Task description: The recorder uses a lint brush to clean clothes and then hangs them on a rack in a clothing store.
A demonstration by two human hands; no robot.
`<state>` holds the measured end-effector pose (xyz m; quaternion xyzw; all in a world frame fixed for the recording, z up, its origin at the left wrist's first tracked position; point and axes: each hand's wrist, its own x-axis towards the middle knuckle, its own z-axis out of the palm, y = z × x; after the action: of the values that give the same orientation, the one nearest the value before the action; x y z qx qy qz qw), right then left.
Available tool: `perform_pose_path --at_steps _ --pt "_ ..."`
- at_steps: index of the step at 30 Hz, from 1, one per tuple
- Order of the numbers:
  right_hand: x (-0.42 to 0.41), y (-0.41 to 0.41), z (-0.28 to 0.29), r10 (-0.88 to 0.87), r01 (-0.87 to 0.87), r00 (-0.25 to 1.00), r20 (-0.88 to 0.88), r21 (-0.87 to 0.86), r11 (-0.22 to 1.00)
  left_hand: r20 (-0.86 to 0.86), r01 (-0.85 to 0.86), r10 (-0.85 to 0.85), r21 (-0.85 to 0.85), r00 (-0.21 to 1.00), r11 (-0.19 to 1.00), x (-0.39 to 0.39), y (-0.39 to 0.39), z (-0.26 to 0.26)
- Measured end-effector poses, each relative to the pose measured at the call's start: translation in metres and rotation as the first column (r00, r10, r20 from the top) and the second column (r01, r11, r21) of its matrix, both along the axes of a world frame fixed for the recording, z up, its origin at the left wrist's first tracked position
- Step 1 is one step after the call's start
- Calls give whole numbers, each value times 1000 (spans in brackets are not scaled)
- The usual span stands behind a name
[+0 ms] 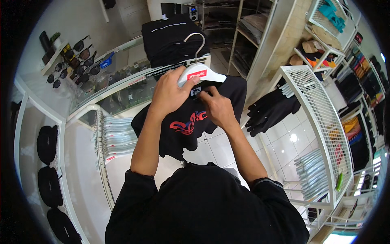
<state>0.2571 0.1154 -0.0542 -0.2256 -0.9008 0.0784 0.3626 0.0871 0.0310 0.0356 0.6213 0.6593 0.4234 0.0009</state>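
My left hand (170,91) grips a white clothes hanger (214,74) that has a metal hook and a red label. From the hanger hangs a black T-shirt (161,134) with red and blue lettering on its chest. At the shirt's neckline, my right hand (218,108) has its fingers bent against the collar, beside the small neck label (195,91). Whether those fingers pinch the fabric is hard to tell, as they are slightly blurred. Part of the right side of the lettering is hidden behind my right hand.
Ahead, folded black garments (173,39) are stacked on a glass display counter (122,82). To the left, a rail holds several white hangers (120,137); sunglasses (79,45) sit beyond. On the right stand a white mesh-topped rack (320,122) with more hangers (310,174) and hanging black clothes (271,113).
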Motion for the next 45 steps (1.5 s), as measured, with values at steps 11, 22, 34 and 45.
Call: perform_pose_path --at_steps 11,22,34,45 --pt "87 -24 11 -258 260 959 -117 -1 966 58 138 -139 12 989 990 49 32 11" --pt "234 -21 29 -597 673 726 -341 174 719 119 543 -529 -188 840 819 158 80 32" --pt "429 -85 1 -836 793 495 -236 -272 545 384 901 -837 -348 390 260 373 127 22" --pt "629 -125 -10 -972 999 -29 -235 31 -37 337 967 -910 -150 244 204 519 135 -18"
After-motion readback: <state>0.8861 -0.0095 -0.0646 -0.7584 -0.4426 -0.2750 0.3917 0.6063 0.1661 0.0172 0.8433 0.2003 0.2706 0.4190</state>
